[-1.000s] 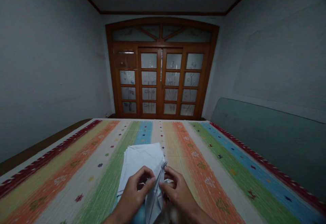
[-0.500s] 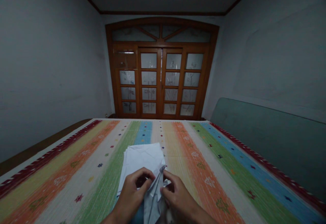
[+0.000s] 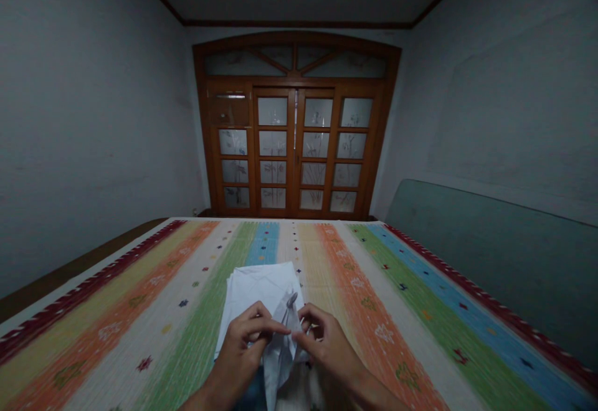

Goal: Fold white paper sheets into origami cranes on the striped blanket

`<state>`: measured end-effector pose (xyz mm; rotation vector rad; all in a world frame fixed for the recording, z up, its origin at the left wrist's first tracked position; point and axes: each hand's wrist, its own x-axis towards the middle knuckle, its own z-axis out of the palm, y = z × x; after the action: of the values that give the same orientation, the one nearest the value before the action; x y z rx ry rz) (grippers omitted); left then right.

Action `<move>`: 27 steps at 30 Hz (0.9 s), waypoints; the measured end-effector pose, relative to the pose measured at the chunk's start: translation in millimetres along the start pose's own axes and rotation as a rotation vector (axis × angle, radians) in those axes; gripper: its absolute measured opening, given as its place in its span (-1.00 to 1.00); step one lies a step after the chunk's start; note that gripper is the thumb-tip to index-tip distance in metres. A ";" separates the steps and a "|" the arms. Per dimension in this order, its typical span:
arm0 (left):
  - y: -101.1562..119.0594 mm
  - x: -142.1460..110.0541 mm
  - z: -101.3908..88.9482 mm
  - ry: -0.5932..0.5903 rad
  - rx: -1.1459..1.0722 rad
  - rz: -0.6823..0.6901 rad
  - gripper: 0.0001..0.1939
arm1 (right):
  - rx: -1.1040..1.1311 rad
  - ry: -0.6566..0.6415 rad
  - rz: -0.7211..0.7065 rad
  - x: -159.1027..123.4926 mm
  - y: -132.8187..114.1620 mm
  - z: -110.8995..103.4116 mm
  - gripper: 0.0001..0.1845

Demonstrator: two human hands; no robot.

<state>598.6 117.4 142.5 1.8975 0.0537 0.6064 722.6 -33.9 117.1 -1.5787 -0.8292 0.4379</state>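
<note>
1. Nearest to me is a folded white paper (image 3: 276, 368). It is between my two hands, tilted up, with a thin crumpled tip at the top.
2. My left hand (image 3: 243, 344) is narrow. It holds the left side of the folded paper, and one finger goes across the front.
3. My right hand (image 3: 331, 344) is narrow too. It holds the right side of the folded paper, with my thumb close to that left finger.
4. Just behind my hands is a flat white pile (image 3: 261, 279). It looks like sheets, and I can't tell how many.
5. Under it all is a stripy tablecloth (image 3: 187, 330), with orange, green, blue, yellow and dark red on it.
6. On the right, past the cloth, is a big green board (image 3: 486, 243).
7. Far away are brown wooden doors (image 3: 296, 149) with glass squares and plant pictures.
</note>
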 end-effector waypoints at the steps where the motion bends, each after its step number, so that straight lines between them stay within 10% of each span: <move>1: 0.1 0.4 -0.2 -0.002 0.006 -0.008 -0.77 | 0.008 0.002 -0.003 0.9 1.0 -0.7 -0.80; 12: 3.7 3.2 3.7 -0.025 0.006 -0.206 -0.84 | 0.121 -0.027 0.051 7.6 7.0 -5.0 -0.86; 27: -1.3 -1.3 8.8 -0.021 -0.002 -0.061 -0.86 | 0.205 -0.185 0.044 -6.5 -6.6 8.2 -0.26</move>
<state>601.6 110.0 138.4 1.8935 0.0974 0.5446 710.8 -32.9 120.8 -1.3828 -0.8615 0.6870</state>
